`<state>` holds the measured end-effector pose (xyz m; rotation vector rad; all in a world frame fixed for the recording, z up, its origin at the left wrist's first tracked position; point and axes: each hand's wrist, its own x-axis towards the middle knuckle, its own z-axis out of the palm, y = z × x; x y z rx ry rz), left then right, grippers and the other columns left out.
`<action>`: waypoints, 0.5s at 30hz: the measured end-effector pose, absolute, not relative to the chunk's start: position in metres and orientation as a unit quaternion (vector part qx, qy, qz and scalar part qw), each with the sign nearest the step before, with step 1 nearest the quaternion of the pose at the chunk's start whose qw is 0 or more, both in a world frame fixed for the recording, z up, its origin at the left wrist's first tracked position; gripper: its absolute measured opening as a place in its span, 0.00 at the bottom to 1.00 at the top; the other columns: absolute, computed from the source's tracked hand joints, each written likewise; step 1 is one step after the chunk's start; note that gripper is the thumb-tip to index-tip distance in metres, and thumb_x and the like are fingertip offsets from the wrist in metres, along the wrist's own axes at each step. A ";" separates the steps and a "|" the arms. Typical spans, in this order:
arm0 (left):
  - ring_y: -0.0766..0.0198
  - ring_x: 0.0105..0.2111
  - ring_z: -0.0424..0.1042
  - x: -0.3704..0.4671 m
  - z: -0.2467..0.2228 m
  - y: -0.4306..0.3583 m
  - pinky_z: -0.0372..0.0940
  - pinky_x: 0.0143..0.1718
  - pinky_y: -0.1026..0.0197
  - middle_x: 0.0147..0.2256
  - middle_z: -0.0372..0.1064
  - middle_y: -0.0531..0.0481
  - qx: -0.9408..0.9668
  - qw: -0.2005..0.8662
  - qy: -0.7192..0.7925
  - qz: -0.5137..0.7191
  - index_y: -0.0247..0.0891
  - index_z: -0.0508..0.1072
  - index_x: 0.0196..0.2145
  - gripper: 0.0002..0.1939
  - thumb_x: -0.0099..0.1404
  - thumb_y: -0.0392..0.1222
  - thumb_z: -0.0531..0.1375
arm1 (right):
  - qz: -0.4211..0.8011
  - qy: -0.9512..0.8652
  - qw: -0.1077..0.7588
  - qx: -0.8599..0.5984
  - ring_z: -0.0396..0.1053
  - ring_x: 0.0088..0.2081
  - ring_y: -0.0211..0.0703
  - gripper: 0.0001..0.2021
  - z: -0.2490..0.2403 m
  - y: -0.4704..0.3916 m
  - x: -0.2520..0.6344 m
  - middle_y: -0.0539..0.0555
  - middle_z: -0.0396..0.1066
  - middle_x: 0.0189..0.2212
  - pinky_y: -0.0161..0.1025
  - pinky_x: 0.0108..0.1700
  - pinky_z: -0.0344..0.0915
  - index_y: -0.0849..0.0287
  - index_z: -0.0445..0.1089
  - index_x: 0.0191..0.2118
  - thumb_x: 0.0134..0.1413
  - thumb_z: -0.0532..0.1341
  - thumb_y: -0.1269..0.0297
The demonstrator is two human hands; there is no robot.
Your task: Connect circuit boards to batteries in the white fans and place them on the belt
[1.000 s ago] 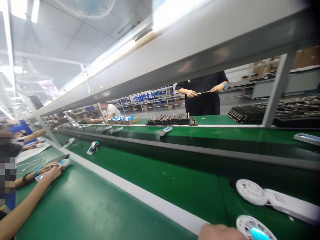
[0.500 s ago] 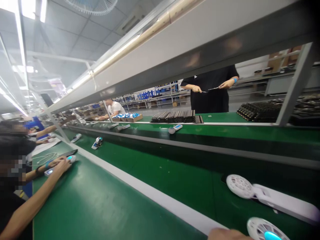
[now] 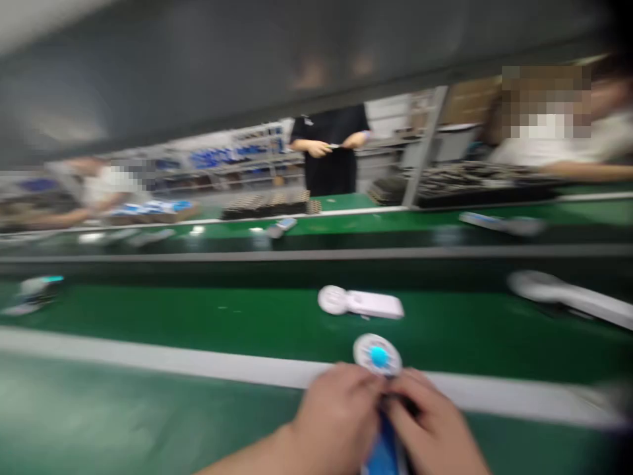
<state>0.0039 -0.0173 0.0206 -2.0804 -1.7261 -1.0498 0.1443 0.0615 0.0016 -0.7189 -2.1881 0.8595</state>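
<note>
A small handheld fan with a round white head, a bright blue centre and a blue handle is held upright near the bottom of the head view. My left hand closes round it from the left, just under the head. From the right, the fingers of my right hand are closed on the same neck and handle. My fingers hide the joint between head and handle, and motion smears the detail. Just beyond my hands, another white fan lies on the green belt.
More fans lie on the belt, one at the right and one at the left. A white rail crosses in front of me. Opposite are stacks of dark boards and people at work. A grey beam spans overhead.
My view has swung to the right. The fan with the blue centre has come to the lower middle, and both my hands are now in view on it.
</note>
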 end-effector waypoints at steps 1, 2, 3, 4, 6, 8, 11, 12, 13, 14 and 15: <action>0.60 0.38 0.77 0.001 0.024 -0.021 0.75 0.41 0.59 0.41 0.77 0.44 -0.714 0.083 -0.588 -0.372 0.35 0.75 0.46 0.15 0.65 0.30 0.53 | 0.358 -0.824 0.329 -0.290 0.70 0.35 0.47 0.10 0.007 0.059 0.145 0.53 0.71 0.28 0.43 0.37 0.68 0.55 0.69 0.27 0.58 0.55 0.68; 0.60 0.40 0.77 -0.005 0.025 -0.022 0.75 0.43 0.59 0.42 0.76 0.44 -0.715 0.062 -0.596 -0.360 0.36 0.75 0.47 0.16 0.66 0.30 0.53 | 0.374 -0.811 0.331 -0.305 0.69 0.34 0.46 0.09 0.012 0.059 0.143 0.52 0.70 0.26 0.43 0.37 0.66 0.56 0.67 0.25 0.55 0.56 0.70; 0.60 0.42 0.76 -0.011 0.025 -0.020 0.74 0.45 0.59 0.43 0.75 0.44 -0.724 0.057 -0.595 -0.345 0.38 0.75 0.48 0.15 0.67 0.31 0.54 | 0.378 -0.803 0.340 -0.312 0.67 0.32 0.45 0.09 0.016 0.060 0.140 0.51 0.68 0.24 0.42 0.38 0.64 0.56 0.64 0.23 0.52 0.56 0.72; 0.59 0.42 0.76 -0.016 0.023 -0.018 0.74 0.45 0.59 0.44 0.74 0.43 -0.734 0.057 -0.585 -0.339 0.38 0.75 0.49 0.15 0.68 0.32 0.54 | 0.383 -0.792 0.349 -0.322 0.66 0.31 0.43 0.10 0.018 0.062 0.136 0.49 0.67 0.23 0.42 0.38 0.63 0.57 0.61 0.21 0.50 0.57 0.74; 0.60 0.42 0.75 -0.024 0.021 -0.013 0.74 0.45 0.60 0.44 0.73 0.43 -0.756 0.065 -0.564 -0.326 0.37 0.74 0.50 0.14 0.69 0.33 0.55 | 0.385 -0.774 0.370 -0.342 0.64 0.30 0.41 0.10 0.022 0.065 0.131 0.47 0.64 0.21 0.40 0.38 0.60 0.58 0.58 0.20 0.45 0.58 0.77; 0.61 0.42 0.75 -0.025 0.022 -0.012 0.74 0.44 0.62 0.44 0.72 0.42 -0.769 0.068 -0.551 -0.317 0.36 0.73 0.50 0.14 0.70 0.34 0.55 | 0.388 -0.763 0.378 -0.352 0.63 0.29 0.39 0.11 0.025 0.065 0.129 0.45 0.62 0.20 0.39 0.38 0.58 0.58 0.57 0.20 0.43 0.58 0.78; 0.61 0.42 0.74 -0.023 0.024 -0.015 0.74 0.43 0.62 0.44 0.71 0.43 -0.774 0.068 -0.555 -0.299 0.36 0.72 0.51 0.13 0.71 0.34 0.54 | 0.401 -0.761 0.374 -0.347 0.61 0.28 0.38 0.13 0.025 0.062 0.131 0.44 0.59 0.20 0.39 0.39 0.56 0.59 0.56 0.19 0.42 0.60 0.79; 0.61 0.42 0.74 -0.023 0.025 -0.015 0.74 0.42 0.63 0.44 0.71 0.43 -0.775 0.071 -0.554 -0.295 0.36 0.72 0.50 0.13 0.71 0.35 0.54 | 0.407 -0.761 0.371 -0.343 0.61 0.29 0.38 0.13 0.024 0.061 0.132 0.44 0.59 0.20 0.39 0.39 0.56 0.59 0.56 0.19 0.42 0.60 0.79; 0.62 0.41 0.74 -0.023 0.025 -0.015 0.74 0.42 0.63 0.44 0.71 0.43 -0.777 0.073 -0.552 -0.294 0.36 0.72 0.50 0.13 0.72 0.35 0.54 | 0.412 -0.762 0.367 -0.339 0.61 0.29 0.38 0.13 0.024 0.062 0.133 0.44 0.59 0.19 0.39 0.39 0.56 0.59 0.56 0.19 0.42 0.60 0.79; 0.62 0.41 0.74 -0.024 0.025 -0.015 0.73 0.42 0.63 0.44 0.71 0.43 -0.780 0.074 -0.548 -0.293 0.36 0.72 0.50 0.12 0.72 0.35 0.53 | 0.415 -0.763 0.364 -0.337 0.61 0.29 0.38 0.13 0.024 0.062 0.133 0.44 0.59 0.19 0.39 0.40 0.55 0.59 0.56 0.19 0.43 0.60 0.79; 0.63 0.41 0.73 -0.025 0.025 -0.015 0.73 0.42 0.64 0.44 0.71 0.43 -0.782 0.075 -0.545 -0.294 0.36 0.72 0.50 0.12 0.72 0.35 0.53 | 0.418 -0.762 0.361 -0.338 0.61 0.28 0.38 0.13 0.024 0.063 0.133 0.44 0.59 0.19 0.39 0.40 0.55 0.59 0.56 0.19 0.43 0.60 0.78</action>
